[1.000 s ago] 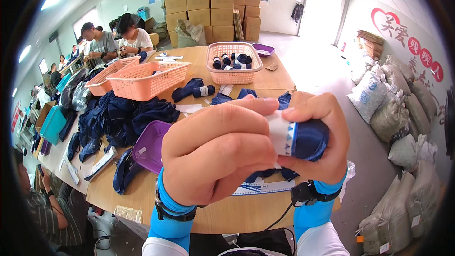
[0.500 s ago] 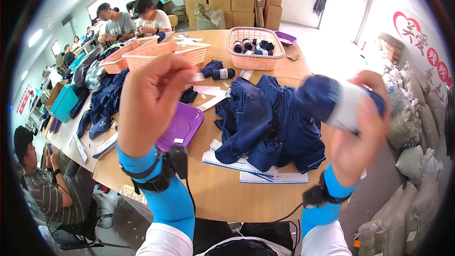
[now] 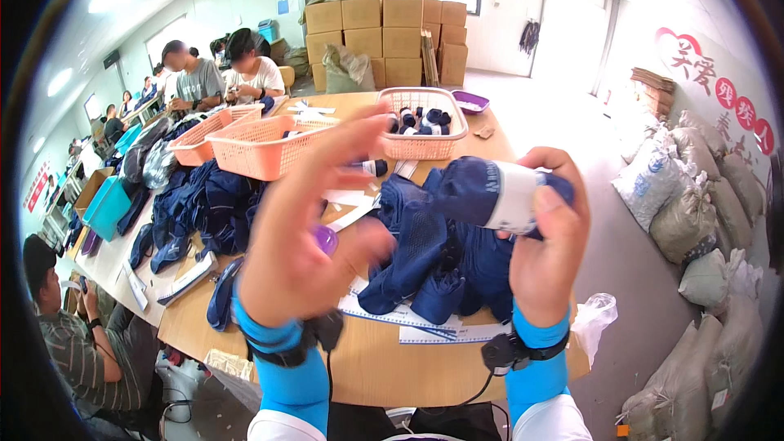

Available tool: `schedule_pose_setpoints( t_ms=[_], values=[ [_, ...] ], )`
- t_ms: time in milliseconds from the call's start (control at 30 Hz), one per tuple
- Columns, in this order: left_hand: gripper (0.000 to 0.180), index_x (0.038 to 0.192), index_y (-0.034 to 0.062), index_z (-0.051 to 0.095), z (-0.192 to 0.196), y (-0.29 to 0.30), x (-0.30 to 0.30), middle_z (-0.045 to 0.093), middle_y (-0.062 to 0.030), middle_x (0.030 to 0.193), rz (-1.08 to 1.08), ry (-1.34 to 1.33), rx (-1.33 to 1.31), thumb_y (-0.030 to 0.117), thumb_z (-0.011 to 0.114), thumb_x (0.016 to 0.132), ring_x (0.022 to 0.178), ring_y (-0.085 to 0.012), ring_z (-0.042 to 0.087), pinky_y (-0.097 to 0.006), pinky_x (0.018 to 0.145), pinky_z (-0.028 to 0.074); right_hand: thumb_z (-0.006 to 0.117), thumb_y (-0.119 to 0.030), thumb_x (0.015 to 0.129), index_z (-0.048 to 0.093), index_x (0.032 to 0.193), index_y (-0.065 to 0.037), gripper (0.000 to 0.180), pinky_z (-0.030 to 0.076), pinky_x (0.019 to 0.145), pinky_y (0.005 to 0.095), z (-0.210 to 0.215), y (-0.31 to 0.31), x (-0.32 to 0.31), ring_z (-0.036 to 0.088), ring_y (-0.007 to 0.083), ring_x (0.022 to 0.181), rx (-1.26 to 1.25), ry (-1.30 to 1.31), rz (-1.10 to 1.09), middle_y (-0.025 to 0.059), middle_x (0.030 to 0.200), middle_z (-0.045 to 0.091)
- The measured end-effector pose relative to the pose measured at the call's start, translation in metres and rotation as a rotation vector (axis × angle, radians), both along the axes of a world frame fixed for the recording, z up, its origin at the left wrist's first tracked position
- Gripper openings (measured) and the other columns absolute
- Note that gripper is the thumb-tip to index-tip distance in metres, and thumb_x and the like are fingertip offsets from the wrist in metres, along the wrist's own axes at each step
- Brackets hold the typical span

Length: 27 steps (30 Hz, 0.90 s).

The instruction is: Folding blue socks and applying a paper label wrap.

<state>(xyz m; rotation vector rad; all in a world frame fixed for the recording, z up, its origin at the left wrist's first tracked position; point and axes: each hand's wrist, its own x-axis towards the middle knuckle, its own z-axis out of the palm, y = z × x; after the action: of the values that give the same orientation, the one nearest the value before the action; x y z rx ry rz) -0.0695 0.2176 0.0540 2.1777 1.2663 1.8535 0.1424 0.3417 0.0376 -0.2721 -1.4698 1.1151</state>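
A rolled navy knit garment (image 3: 459,189) is gripped at its right end by my right hand (image 3: 554,249), thumb in front and fingers behind. Around its middle runs a white paper band (image 3: 516,188). Left of the roll, my left hand (image 3: 298,253) is raised, blurred, its fingers apart and nothing visible in them. Below both hands lies a heap of loose navy garments (image 3: 412,237), partly on white printed paper strips (image 3: 453,335). A purple tray (image 3: 325,239) is mostly hidden behind my left hand.
Pink baskets (image 3: 269,151) stand at the far left; another pink basket (image 3: 420,147) at the back holds banded rolls. More navy garments (image 3: 208,212) lie left. A clear plastic bag (image 3: 594,318) hangs at the right edge. Co-workers sit at left; sacks (image 3: 670,204) line the right.
My left hand has opened from a pinch on a small white piece and moved right. My right hand has carried the roll leftward. The view has tilted up slightly.
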Motion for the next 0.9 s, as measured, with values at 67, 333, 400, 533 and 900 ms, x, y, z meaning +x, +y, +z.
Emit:
schedule_pose_setpoints(
  t_ms=[67,333,400,533,900],
  values=[
    [0.12,0.167,-0.0013,0.028,-0.002,0.004,0.02,0.043,-0.0204,0.166,-0.033,0.132,-0.081,0.046,0.095,0.08,0.139,-0.0273,0.057,-0.035,0.104,0.051,0.055,-0.023,0.093,0.062,0.118,-0.002,0.033,0.046,0.075,0.0225,0.004,-0.011,-0.01,0.055,0.0071,0.084,-0.046,0.044,0.036,0.001,0.099,0.063],
    [0.15,0.169,-0.0035,0.012,-0.015,0.03,0.05,0.047,-0.0201,0.156,0.197,0.153,0.135,0.04,0.106,0.061,0.136,-0.0295,0.057,-0.041,0.107,0.052,0.056,-0.038,0.084,0.049,0.137,-0.001,0.065,0.058,0.071,0.0312,0.007,-0.013,-0.011,0.069,0.0242,0.087,-0.193,-0.102,0.345,0.018,0.111,0.067],
    [0.147,0.168,-0.0038,0.013,-0.011,0.031,0.051,0.044,-0.0206,0.157,0.366,0.317,0.238,0.033,0.107,0.061,0.136,-0.031,0.057,-0.042,0.11,0.05,0.056,-0.043,0.089,0.049,0.139,-0.003,0.064,0.06,0.072,0.0324,0.007,-0.011,-0.009,0.07,0.0251,0.087,-0.277,-0.049,0.55,0.0202,0.112,0.068],
    [0.145,0.167,-0.0032,0.014,-0.013,0.034,0.051,0.044,-0.0216,0.156,0.333,0.302,0.203,0.028,0.107,0.061,0.135,-0.0331,0.057,-0.045,0.112,0.048,0.054,-0.039,0.101,0.049,0.146,-0.003,0.058,0.06,0.073,0.0316,0.01,-0.007,-0.014,0.071,0.025,0.085,-0.368,-0.101,0.589,0.0204,0.118,0.068],
    [0.095,0.143,0.0044,0.05,-0.006,0.033,0.047,0.059,-0.0213,0.135,0.448,0.289,0.256,0.007,0.094,0.059,0.117,-0.0399,0.066,-0.045,0.094,0.057,0.061,-0.025,0.107,0.045,0.159,0.002,0.061,0.056,0.089,0.028,-0.014,-0.005,-0.037,0.068,0.0174,0.109,-0.263,-0.002,0.689,0.0104,0.129,0.067]
  ],
)
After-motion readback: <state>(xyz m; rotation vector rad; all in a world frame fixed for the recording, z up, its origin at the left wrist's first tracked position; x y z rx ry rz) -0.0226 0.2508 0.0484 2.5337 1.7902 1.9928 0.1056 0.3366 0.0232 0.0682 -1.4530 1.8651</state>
